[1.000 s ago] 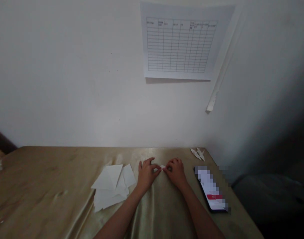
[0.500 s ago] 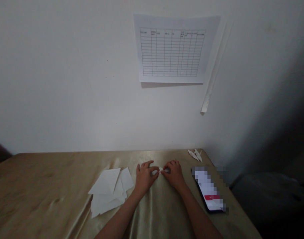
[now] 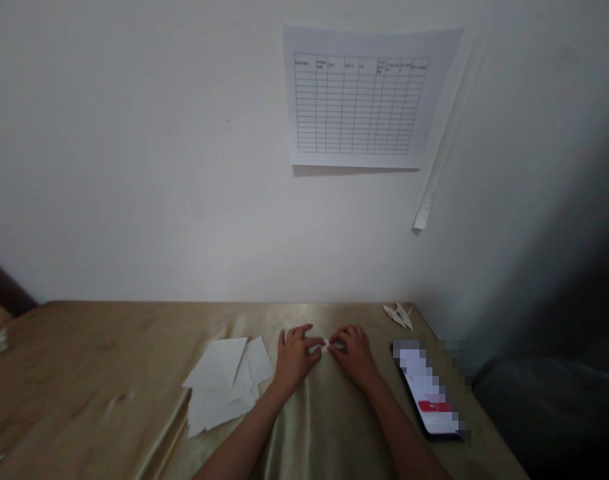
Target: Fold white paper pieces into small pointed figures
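Note:
My left hand (image 3: pixel 294 355) and my right hand (image 3: pixel 353 352) rest close together on the gold tablecloth (image 3: pixel 109 373). Their fingertips pinch a small white folded paper piece (image 3: pixel 327 346) between them, pressed down on the cloth. Most of that piece is hidden under the fingers. A loose pile of white paper sheets (image 3: pixel 224 383) lies just left of my left hand.
A phone (image 3: pixel 429 393) with a lit screen lies to the right of my right hand near the table's edge. Small folded white paper shapes (image 3: pixel 398 315) sit at the back right corner. A printed table sheet (image 3: pixel 359 100) hangs on the wall behind.
The hands stay pinched on the small paper piece with only slight finger shifts. The view has swayed a little sideways.

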`<action>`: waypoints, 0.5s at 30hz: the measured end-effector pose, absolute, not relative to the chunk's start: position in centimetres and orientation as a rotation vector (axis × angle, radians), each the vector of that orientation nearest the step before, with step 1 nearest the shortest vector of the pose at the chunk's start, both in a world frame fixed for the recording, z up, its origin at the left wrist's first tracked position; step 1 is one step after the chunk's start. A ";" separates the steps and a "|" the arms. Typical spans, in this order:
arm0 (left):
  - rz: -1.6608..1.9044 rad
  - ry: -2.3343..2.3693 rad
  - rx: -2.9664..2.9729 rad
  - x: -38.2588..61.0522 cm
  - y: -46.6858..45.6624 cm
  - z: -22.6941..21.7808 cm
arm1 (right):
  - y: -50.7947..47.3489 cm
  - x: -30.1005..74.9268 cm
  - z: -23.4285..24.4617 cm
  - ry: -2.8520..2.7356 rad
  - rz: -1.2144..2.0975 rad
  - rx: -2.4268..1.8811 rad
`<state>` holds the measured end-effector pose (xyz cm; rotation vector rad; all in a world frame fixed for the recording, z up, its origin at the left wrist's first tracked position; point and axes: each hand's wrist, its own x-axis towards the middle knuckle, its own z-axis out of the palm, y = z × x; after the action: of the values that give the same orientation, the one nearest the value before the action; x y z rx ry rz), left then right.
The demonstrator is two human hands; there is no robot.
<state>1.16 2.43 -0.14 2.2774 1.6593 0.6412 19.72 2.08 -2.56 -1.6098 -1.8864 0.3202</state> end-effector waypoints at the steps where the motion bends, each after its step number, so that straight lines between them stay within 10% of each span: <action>1: 0.637 1.658 2.270 1.2 2.4 -0.1 | 2.0 19.8 -2.5 -1.896 0.320 -1.610; 15: 0.678 1.686 2.249 1.4 2.3 -0.1 | 1.7 20.9 -2.7 -1.906 0.429 -1.533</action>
<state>1.43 2.29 -0.09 2.2490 1.6855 0.6776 20.94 1.74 -2.67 -1.5334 -1.9056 0.4293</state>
